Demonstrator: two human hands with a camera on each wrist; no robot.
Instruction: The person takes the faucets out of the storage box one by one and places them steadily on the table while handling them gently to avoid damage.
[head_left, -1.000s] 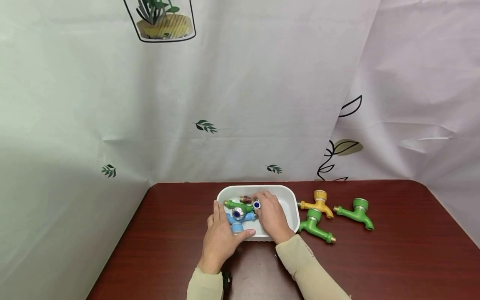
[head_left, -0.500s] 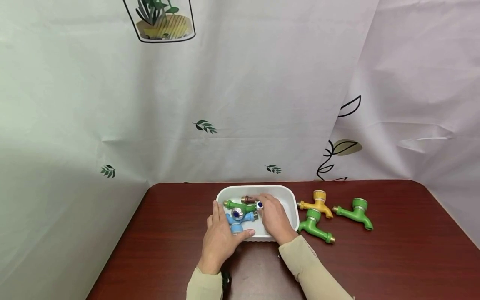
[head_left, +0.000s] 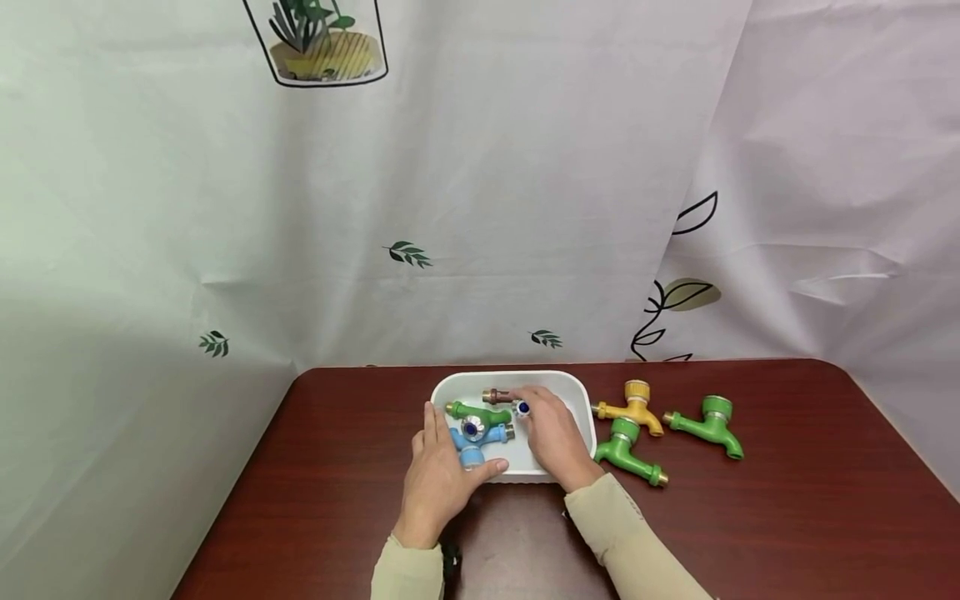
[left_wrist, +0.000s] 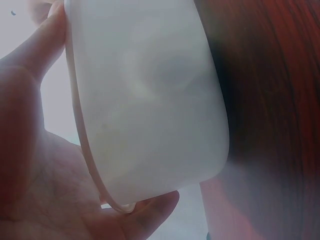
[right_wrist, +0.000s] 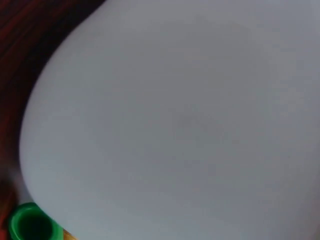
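My left hand [head_left: 435, 483] rests on the near-left corner of a white tray [head_left: 581, 417], fingers straight along its left side and thumb over the front rim. In the left wrist view, a finger [left_wrist: 155, 212] lies against the outer wall. Inside the tray, my right hand [head_left: 555, 433] pinches a brown tap [head_left: 497, 397] with a blue-centred knob [head_left: 522, 409]; the fingertips partly hide it. Beside that tap lie a green tap [head_left: 495, 415], with a chrome, blue-centred knob, and a light blue tap [head_left: 470, 454]. The tray's outer wall [right_wrist: 170, 120] fills most of the right wrist view.
Right of the tray, on the dark red-brown table [head_left: 345, 467], lie a yellow tap [head_left: 635, 408], a green tap [head_left: 628, 454] close to the tray, and another green tap [head_left: 712, 425] farther right. A pale printed cloth [head_left: 480, 183] hangs behind the table.
My right hand has shifted slightly right within the tray, and the blue-centred knob at its fingertips has moved right too. The left hand stays at the tray corner.
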